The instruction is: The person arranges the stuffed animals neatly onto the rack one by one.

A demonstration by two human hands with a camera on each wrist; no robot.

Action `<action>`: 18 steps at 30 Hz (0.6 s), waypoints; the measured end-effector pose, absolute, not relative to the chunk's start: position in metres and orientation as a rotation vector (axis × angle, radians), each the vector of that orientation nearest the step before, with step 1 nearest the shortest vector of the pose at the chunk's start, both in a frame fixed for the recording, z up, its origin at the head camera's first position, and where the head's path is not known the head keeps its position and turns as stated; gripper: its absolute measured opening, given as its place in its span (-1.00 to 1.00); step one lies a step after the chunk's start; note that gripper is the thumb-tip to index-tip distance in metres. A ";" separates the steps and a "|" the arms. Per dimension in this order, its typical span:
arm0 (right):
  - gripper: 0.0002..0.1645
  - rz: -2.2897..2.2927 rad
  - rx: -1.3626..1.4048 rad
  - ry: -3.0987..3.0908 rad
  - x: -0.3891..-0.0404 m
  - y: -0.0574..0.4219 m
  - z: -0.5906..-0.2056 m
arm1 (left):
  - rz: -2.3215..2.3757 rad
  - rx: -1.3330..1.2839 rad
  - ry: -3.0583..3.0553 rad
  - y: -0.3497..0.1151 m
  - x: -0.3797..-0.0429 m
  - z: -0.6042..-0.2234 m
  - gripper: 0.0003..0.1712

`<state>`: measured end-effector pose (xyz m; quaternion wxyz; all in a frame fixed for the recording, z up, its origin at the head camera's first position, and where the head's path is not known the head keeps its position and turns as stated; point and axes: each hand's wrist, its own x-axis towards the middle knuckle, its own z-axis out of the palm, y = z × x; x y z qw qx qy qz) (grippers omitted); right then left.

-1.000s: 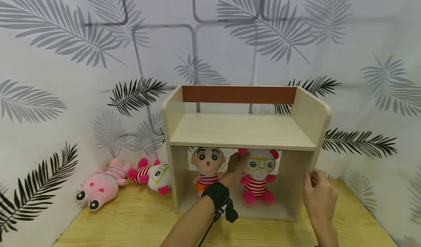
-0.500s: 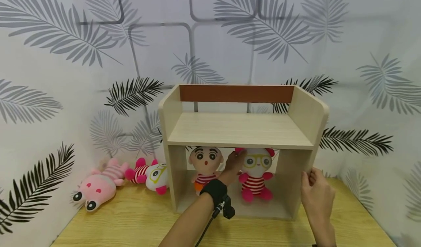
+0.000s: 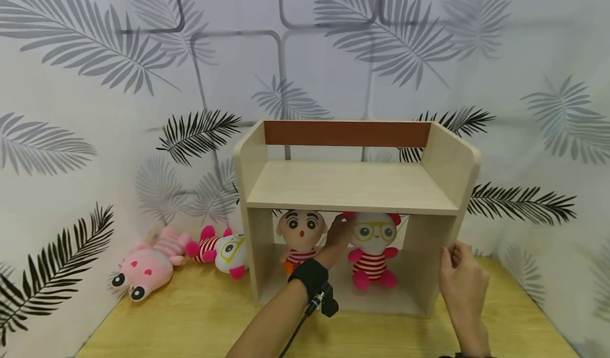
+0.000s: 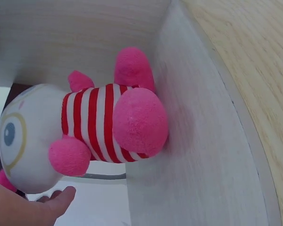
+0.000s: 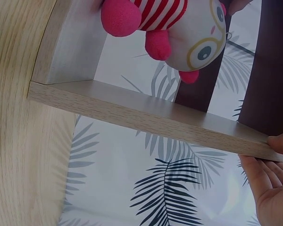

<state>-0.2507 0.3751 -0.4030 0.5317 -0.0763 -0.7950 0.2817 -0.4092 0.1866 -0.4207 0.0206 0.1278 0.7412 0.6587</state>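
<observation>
A panda plush point(image 3: 370, 265) with yellow glasses, pink limbs and a red-striped body sits upright in the lower compartment of a two-tier wooden shelf point(image 3: 352, 186). My left hand point(image 3: 337, 233) is beside the panda's head; in the left wrist view this hand point(image 4: 30, 202) has relaxed fingers near the head, some partly hidden behind it. A boy plush point(image 3: 301, 231) sits left of the panda, partly behind my left wrist. My right hand point(image 3: 462, 273) grips the front edge of the shelf's right side panel, with the thumb inside and fingers outside in the right wrist view.
On the wood-grain table point(image 3: 190, 315), left of the shelf, lie a pink plush with big eyes point(image 3: 147, 265) and another panda plush point(image 3: 221, 252). A cable point(image 3: 297, 329) runs from the left wrist camera. Leaf-patterned fabric point(image 3: 305, 56) hangs behind.
My left hand has drawn slightly left off the panda's head, where its thumb lay earlier. The panda stays seated. My right hand keeps its hold on the side panel.
</observation>
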 end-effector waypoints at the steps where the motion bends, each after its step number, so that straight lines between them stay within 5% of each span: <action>1: -0.81 0.666 -0.176 -1.896 -0.251 0.375 -0.402 | 2.047 0.407 2.314 0.185 -0.408 -0.419 -0.29; 18: -0.78 0.698 -0.205 -1.896 -0.252 0.375 -0.404 | 2.037 0.570 2.437 0.133 -0.380 -0.406 -0.44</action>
